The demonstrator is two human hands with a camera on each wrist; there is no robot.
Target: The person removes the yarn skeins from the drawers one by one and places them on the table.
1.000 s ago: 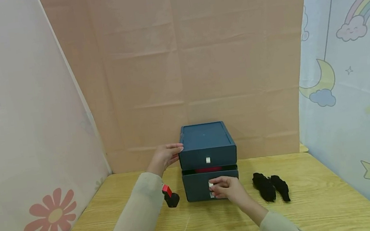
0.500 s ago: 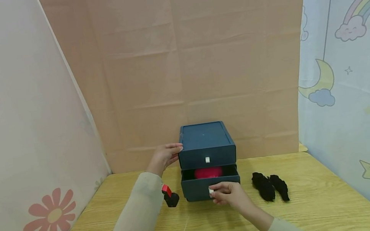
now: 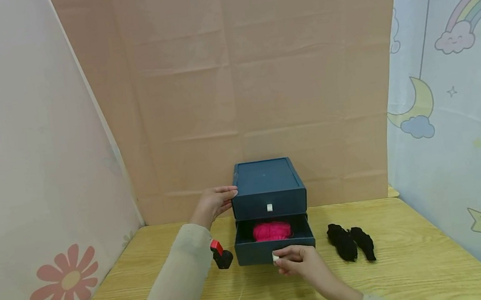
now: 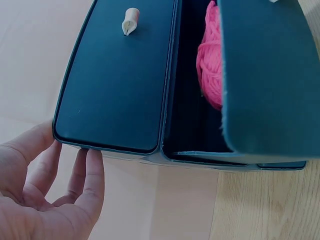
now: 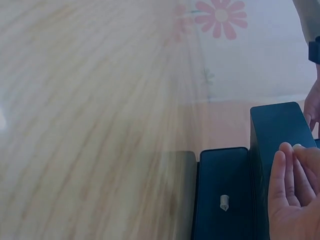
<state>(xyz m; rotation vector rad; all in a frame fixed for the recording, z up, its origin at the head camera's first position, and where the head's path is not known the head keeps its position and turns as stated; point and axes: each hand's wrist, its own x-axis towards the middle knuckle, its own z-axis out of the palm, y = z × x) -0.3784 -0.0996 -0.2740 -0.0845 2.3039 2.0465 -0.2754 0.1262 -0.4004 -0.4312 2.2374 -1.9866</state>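
Observation:
A dark blue two-drawer box [image 3: 266, 177] stands on the table against the brown backdrop. Its lower drawer [image 3: 251, 255] is pulled out, showing a ball of bright pink yarn [image 3: 272, 231] inside. My right hand [image 3: 304, 264] pinches the white pull tab [image 3: 275, 257] on that drawer's front; the fingers cover part of the tab. At the box's upper left front corner, my left hand [image 3: 213, 206] rests its fingertips against the edge and side. In the left wrist view, the closed upper drawer [image 4: 112, 80] has its own white tab [image 4: 130, 21].
Two black, soft-looking bundles [image 3: 344, 243] lie on the wooden table [image 3: 407, 259] to the right of the box. A small black and red device [image 3: 221, 255] shows beside the left sleeve. Patterned white sheets [image 3: 457, 153] hang on both sides.
My right hand has drawn the lower drawer out toward me, from a narrow gap to well out, and the pink yarn has come into sight. The left hand has stayed at the corner.

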